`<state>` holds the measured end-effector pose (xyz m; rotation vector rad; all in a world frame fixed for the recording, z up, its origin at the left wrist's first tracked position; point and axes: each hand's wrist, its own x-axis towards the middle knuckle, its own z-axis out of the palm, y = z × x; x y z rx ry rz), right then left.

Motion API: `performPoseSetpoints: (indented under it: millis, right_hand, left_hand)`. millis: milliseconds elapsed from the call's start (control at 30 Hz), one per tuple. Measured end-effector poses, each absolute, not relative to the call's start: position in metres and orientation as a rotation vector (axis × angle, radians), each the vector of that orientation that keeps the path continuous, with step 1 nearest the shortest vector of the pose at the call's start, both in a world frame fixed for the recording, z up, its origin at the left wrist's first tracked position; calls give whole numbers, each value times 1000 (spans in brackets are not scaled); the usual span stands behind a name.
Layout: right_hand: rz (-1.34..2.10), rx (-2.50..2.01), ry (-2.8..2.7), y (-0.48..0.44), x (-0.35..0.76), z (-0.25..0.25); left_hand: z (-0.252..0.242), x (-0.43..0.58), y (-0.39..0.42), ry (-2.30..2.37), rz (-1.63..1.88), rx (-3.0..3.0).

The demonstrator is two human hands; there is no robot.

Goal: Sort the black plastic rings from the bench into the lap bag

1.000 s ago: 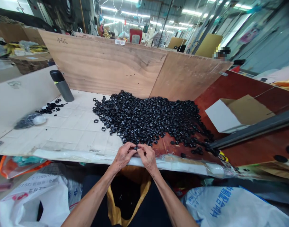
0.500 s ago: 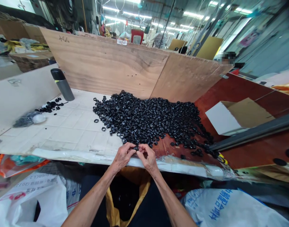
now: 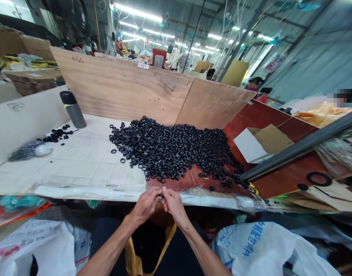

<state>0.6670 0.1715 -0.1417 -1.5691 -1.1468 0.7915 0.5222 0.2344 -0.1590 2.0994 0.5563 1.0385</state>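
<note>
A wide heap of small black ring-shaped parts (image 3: pixel 170 147) lies across the middle of the bench, a few loose ones at its left and front edges. My left hand (image 3: pixel 147 204) and my right hand (image 3: pixel 173 203) meet fingertip to fingertip at the bench's front edge, just in front of the heap. Both hands are closed in a pinch on a small black part (image 3: pixel 161 195), mostly covered by the fingers. Below them, between my knees, hangs an open yellow bag (image 3: pixel 132 258) with a dark inside.
At the left stand a grey bottle (image 3: pixel 75 111), scattered black pieces (image 3: pixel 57 135) and a plastic bag of dark parts (image 3: pixel 27 150). Wooden boards (image 3: pixel 121 88) wall the back. On the right are an open carton (image 3: pixel 250 145) and a slanting metal bar (image 3: pixel 293 147). Other people are beyond the boards.
Both hands have drawn back toward me from the heap and come closer together, the black part still between their fingertips. The camera view has tilted and shifted rightward.
</note>
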Motion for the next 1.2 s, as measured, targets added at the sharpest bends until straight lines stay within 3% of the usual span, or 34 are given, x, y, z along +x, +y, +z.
performPoseSetpoints:
  millis: [167,333,533,700,800,867,1000,1067,1200]
  right_hand:
    - [883,-1458,-1192,146,660,-139]
    - [1165,-1433,-977,134,653,-144]
    - [1095,-1458,-961,128,651,-141]
    - [1428,-1383,-592,122,652,-139]
    - [1503,-1518,-711,121,666,-135]
    - [1228,-1698,-914,130,684,-130]
    - [203,-1859,-1229,168,725,-125]
    - [16,-1857,-1371,189,740,-130]
    - [-33,-1873,-1496,211,748,-150]
  left_hand:
    - [-147,512,208,761,924,1630]
    - [-152,501,197,692,973,1782]
    - [-162,507,187,756,849,1595]
    - [-163,497,186,541,964,2204]
    - [-146,490,193,356,801,2418]
    - [-130,495,203,446,701,2409]
    - [-116,532,232,862,746,2402]
    - [-121,555,246,1017,728,2448]
    - [-138,579,262,1199,556,2491]
